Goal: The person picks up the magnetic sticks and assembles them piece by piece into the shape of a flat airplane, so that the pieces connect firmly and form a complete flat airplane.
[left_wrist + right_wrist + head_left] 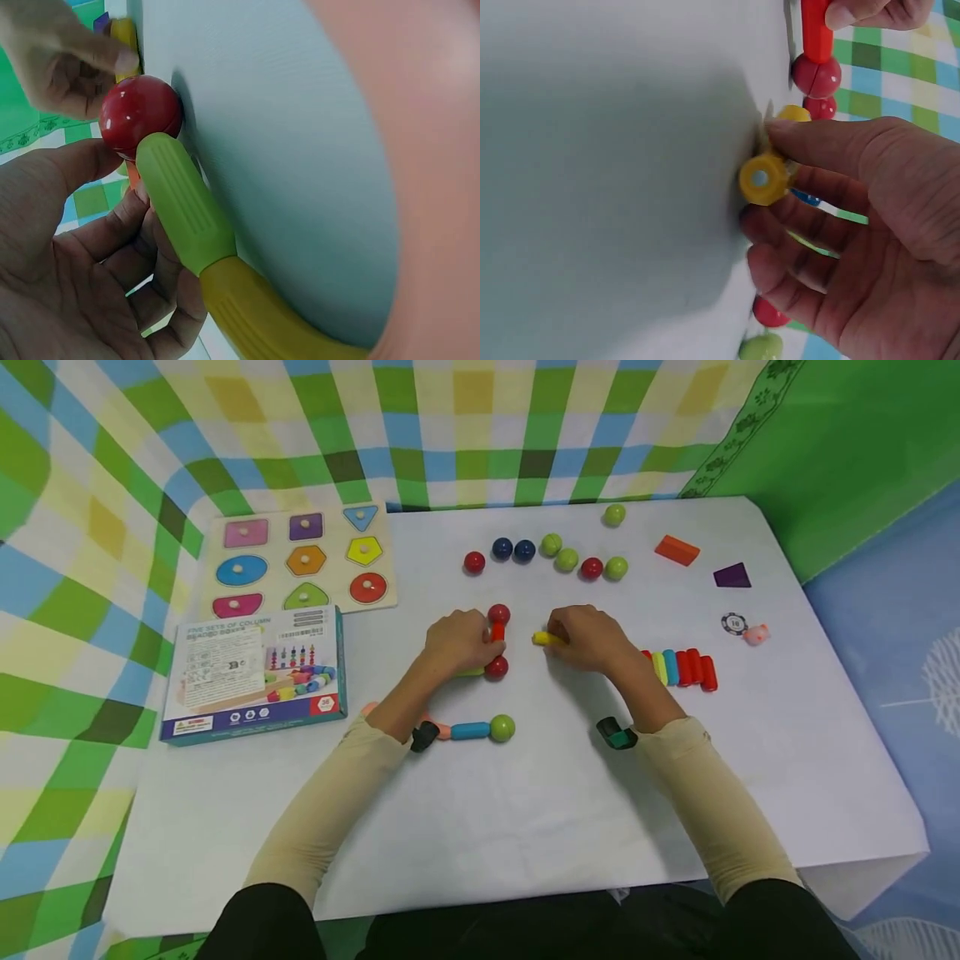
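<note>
Apparently steadying a red stick (497,632) on the counter (562,827), pinched in the fingers of the left hand (465,639), with a red ball (496,668) at its near end and another red ball (498,614) at its far end, probably to keep those joints from shifting. Hard to tell where every fingertip lands there, with the knuckles hiding much from above. Linked through the nearer ball to a green stick (184,202), then on to a curved mustard stick (262,315). Pinching a yellow stick (546,638) about its middle in the right hand (588,637), just apart from the red one, presumably to leave both ends bare. Showing a small pale disc at one end, perhaps a magnet. Set farther out, likely for easy reach: loose balls (567,559) and a row of sticks (684,668).
</note>
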A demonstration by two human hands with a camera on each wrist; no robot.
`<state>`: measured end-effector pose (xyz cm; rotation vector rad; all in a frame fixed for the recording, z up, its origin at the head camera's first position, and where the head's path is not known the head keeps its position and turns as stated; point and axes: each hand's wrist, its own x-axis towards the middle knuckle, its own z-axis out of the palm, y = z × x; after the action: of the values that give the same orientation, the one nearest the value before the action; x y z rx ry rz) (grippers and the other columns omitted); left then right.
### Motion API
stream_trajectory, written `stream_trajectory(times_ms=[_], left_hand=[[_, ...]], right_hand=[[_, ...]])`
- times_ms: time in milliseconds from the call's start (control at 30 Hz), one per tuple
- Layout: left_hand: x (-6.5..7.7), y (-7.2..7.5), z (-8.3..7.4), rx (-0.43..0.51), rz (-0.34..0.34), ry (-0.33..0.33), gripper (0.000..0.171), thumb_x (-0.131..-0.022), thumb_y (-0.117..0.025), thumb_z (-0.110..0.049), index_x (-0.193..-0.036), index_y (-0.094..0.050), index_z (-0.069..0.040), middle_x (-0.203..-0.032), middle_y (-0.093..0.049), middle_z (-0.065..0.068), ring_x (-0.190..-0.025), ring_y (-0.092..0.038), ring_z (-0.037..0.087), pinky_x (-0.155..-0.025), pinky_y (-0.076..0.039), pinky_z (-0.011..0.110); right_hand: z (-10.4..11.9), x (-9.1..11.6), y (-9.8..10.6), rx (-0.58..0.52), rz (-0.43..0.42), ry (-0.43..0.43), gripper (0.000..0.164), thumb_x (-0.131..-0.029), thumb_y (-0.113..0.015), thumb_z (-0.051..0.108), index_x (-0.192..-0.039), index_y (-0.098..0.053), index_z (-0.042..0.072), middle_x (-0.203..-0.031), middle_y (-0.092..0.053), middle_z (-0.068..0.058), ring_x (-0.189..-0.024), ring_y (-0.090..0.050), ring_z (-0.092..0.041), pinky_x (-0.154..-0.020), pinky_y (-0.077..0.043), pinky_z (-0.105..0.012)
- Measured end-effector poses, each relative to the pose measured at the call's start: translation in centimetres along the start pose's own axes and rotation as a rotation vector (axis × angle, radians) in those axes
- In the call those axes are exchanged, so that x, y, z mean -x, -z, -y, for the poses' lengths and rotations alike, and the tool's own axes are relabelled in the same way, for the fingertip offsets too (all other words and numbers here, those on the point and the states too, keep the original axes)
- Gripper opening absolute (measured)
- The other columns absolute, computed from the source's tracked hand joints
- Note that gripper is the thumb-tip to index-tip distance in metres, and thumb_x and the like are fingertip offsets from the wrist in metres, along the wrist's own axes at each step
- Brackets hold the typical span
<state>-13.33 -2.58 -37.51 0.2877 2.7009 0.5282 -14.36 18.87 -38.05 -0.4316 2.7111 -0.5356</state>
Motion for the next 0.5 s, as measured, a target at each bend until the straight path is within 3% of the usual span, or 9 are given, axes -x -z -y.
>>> stream_trajectory(times_ms=[267,500], left_hand=[[0.3,-0.4,0.2,0.012,0.020,0.014,0.036,-0.090,-0.058,-0.041,-0.068,-0.056,-0.012,-0.052,-0.045,0.000,-0.052,-0.045,0.016,-0.047,-0.028,0.026],[0.7,0.1,0.4,0.014,-0.005,0.014,0.035,-0.091,-0.058,-0.039,-0.070,-0.055,-0.011,-0.052,-0.046,0.000,-0.050,-0.045,0.015,-0.046,-0.029,0.026]], right_hand=[[1.1,-3.6,-0.6,0.008,-0.086,0.029,0.023,-0.088,-0.066,0.019,-0.108,-0.062,0.007,-0.094,-0.059,-0.008,-0.085,-0.053,-0.024,-0.078,-0.046,-0.039],[1.9,-4.8,-0.8,0.023,-0.123,0.081,0.023,-0.088,-0.066,0.018,-0.109,-0.062,0.009,-0.097,-0.055,-0.007,-0.088,-0.052,-0.024,-0.081,-0.046,-0.040]])
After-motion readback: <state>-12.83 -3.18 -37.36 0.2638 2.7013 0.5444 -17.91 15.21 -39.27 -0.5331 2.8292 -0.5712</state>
